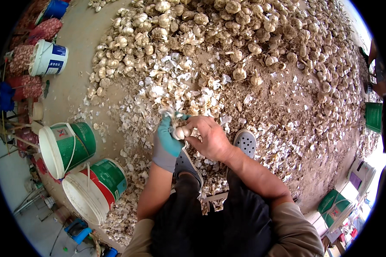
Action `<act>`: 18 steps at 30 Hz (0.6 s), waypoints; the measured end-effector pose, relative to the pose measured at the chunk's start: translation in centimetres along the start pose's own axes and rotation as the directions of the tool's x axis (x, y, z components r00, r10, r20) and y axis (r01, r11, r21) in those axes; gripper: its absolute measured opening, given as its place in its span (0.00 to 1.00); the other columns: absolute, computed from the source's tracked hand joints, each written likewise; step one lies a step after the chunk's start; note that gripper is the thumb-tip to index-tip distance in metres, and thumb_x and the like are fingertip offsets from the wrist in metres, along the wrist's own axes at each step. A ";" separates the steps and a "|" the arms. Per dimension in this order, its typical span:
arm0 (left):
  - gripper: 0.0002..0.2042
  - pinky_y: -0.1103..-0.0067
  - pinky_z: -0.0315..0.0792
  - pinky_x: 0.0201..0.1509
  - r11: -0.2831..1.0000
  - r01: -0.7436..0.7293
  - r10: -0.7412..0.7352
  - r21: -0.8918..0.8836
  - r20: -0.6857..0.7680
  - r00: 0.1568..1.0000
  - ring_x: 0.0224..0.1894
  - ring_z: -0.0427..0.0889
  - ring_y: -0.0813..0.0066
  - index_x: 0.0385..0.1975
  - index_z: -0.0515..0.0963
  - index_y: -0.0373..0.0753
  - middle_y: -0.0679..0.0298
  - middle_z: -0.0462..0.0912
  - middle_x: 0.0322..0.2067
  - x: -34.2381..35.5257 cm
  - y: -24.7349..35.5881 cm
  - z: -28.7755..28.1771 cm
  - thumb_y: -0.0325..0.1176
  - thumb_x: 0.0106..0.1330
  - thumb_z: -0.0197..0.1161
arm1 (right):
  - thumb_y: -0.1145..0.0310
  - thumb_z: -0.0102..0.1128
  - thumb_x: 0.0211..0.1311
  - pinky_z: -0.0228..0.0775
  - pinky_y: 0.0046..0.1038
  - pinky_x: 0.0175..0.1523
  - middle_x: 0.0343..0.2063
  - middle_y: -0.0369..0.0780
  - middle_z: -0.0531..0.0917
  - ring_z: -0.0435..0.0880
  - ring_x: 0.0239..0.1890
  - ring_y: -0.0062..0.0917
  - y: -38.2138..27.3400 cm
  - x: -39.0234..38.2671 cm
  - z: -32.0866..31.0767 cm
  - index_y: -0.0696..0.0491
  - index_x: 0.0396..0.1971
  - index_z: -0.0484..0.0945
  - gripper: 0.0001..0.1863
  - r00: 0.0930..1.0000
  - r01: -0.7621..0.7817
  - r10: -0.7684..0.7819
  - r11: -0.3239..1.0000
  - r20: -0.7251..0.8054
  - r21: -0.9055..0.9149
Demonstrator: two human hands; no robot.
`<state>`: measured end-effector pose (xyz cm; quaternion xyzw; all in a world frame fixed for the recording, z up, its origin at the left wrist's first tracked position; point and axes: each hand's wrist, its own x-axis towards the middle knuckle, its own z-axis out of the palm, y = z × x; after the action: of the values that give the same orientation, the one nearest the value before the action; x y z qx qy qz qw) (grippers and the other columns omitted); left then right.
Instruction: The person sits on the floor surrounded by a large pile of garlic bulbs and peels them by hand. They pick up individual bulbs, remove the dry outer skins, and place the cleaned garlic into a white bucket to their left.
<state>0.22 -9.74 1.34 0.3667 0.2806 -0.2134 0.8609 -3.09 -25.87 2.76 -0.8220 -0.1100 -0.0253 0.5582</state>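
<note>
A whitish garlic bulb (181,132) is between my two hands, in the middle of the head view. My left hand (167,144), in a teal and grey glove, is closed around its left side. Pale, loose skin sticks up above the gloved fingers. From the right, my bare right hand (211,139) grips the bulb with bent fingers and thumb. Dry garlic skins (158,92) cover the floor under and beyond both hands. Farther off lies a large heap of unpeeled garlic bulbs (261,21).
Two green-and-white buckets, one upper (82,143) and one lower with a red band (109,182), lie on their sides at left. Beyond them is a white-and-blue bucket (51,58) near filled red net sacks (25,60). More green buckets (332,207) are at right. My grey clogs (245,142) rest among skins.
</note>
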 end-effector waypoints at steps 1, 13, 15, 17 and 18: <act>0.26 0.68 0.80 0.42 0.997 0.046 -0.047 -0.060 -0.021 0.999 0.39 0.82 0.61 0.57 0.71 0.40 0.55 0.81 0.41 0.2 0.5 0.2 0.56 0.72 0.51 | 0.76 0.71 0.49 0.75 0.36 0.50 0.40 0.44 0.82 0.83 0.44 0.38 0.1 -0.1 0.0 0.55 0.42 0.74 0.20 1.000 -0.026 0.025 0.999 0.010 0.024; 0.18 0.81 0.74 0.43 0.765 -0.282 0.289 0.579 0.082 0.954 0.38 0.78 0.81 0.47 0.79 0.29 0.65 0.82 0.39 -1.6 -1.9 -0.2 0.41 0.72 0.59 | 0.83 0.70 0.47 0.76 0.31 0.48 0.39 0.45 0.80 0.82 0.41 0.34 2.0 -1.4 0.4 0.57 0.41 0.75 0.20 0.996 -0.085 0.089 0.970 -0.005 0.227; 0.16 0.82 0.74 0.42 0.742 -0.223 0.234 0.632 0.067 0.970 0.37 0.77 0.81 0.45 0.81 0.28 0.66 0.83 0.38 -1.2 -1.5 -0.6 0.37 0.72 0.59 | 0.83 0.70 0.48 0.76 0.30 0.49 0.40 0.43 0.80 0.82 0.42 0.32 2.9 -1.8 0.3 0.58 0.41 0.76 0.18 0.998 -0.059 0.062 0.965 -0.007 0.256; 0.14 0.82 0.73 0.42 0.690 -0.198 0.194 0.696 0.085 0.977 0.37 0.77 0.81 0.44 0.81 0.27 0.66 0.83 0.36 -0.8 -1.4 -0.6 0.35 0.71 0.61 | 0.82 0.69 0.51 0.76 0.28 0.50 0.40 0.41 0.81 0.82 0.42 0.29 3.6 -2.8 0.4 0.58 0.43 0.77 0.18 0.976 -0.215 0.212 0.868 0.057 0.448; 0.14 0.81 0.73 0.42 0.656 -0.190 0.183 0.730 0.090 0.979 0.37 0.77 0.81 0.44 0.81 0.27 0.66 0.83 0.35 -0.8 -1.0 -0.7 0.34 0.70 0.62 | 0.82 0.69 0.52 0.76 0.27 0.50 0.41 0.40 0.81 0.82 0.43 0.27 3.6 -2.9 0.5 0.58 0.44 0.78 0.18 0.957 -0.282 0.271 0.793 0.103 0.539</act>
<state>-1.18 -9.73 0.91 0.7074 0.1283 -0.2202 0.6593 -5.20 -27.15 -1.15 -0.6348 0.0029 0.0974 0.7665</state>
